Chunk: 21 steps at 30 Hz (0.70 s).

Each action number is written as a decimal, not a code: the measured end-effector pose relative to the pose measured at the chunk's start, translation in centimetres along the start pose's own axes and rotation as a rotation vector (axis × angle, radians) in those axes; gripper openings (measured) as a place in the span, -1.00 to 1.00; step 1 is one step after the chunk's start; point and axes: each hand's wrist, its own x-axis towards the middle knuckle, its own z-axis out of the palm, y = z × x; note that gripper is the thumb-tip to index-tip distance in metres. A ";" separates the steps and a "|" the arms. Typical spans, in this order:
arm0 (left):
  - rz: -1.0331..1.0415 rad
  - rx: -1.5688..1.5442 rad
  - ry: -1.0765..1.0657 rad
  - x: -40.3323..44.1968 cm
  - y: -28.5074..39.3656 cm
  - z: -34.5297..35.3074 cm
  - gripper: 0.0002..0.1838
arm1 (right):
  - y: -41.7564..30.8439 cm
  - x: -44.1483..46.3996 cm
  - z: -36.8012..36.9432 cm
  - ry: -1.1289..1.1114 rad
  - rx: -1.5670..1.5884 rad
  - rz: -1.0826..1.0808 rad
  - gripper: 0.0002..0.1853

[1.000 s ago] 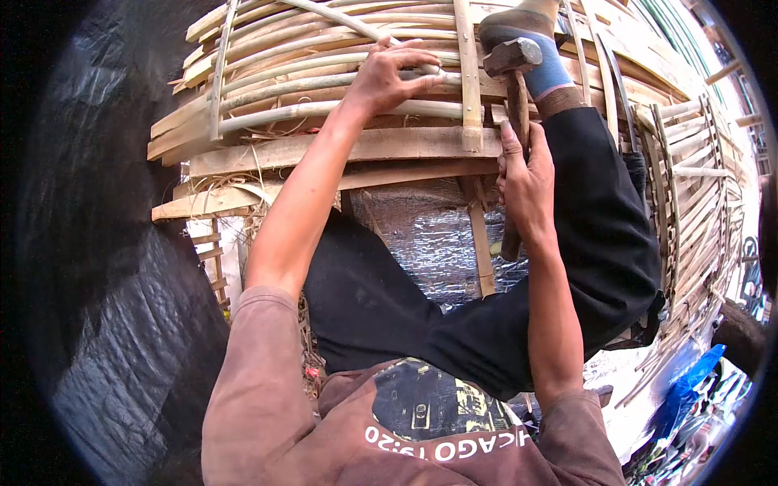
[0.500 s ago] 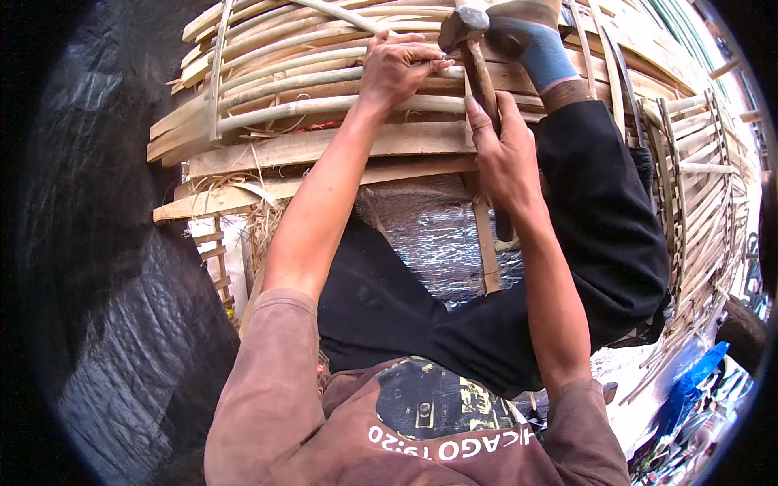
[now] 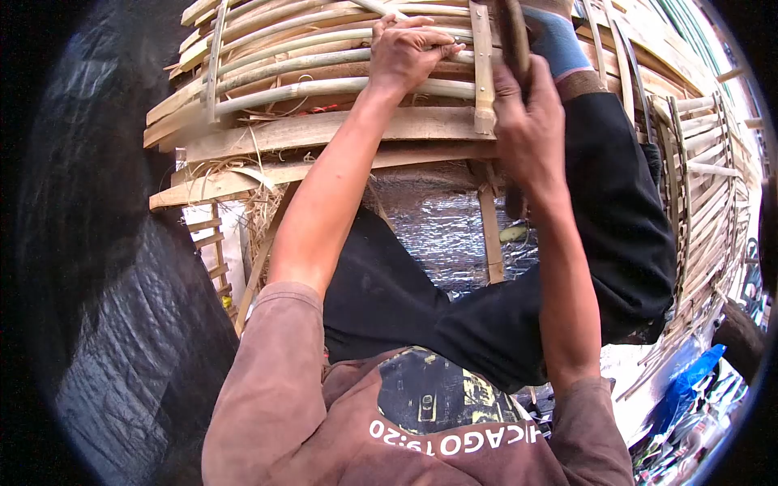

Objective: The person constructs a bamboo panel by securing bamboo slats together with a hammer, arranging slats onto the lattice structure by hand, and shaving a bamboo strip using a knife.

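Note:
My left hand (image 3: 409,53) is closed around a thin, pale bamboo stick (image 3: 371,6) that slants down from the top edge; its far end is hard to make out beside my fingertips. The hand rests over a row of bamboo poles (image 3: 296,91) laid side by side. Crossing their right ends is an upright wooden slat (image 3: 483,77) with small nail heads in it. My right hand (image 3: 531,121) grips the wooden handle of a hammer (image 3: 512,36), held upright just right of the slat and blurred. The hammer's head is outside the view.
Below the poles run flat wooden boards (image 3: 324,134) with loose shavings (image 3: 259,206) at the left. My foot in a blue sock (image 3: 559,49) is braced at the upper right. A slatted bamboo frame (image 3: 705,170) stands right; black sheeting (image 3: 113,243) hangs left.
The hammer has moved up and right, its head leaving the view and uncovering the nailed slat. My left hand still grips the stick, slightly higher and further right in view.

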 end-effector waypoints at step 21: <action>0.040 0.018 0.044 -0.4 -0.1 0.4 -0.78 | 0.1 0.1 -0.5 -0.013 0.094 0.020 -0.63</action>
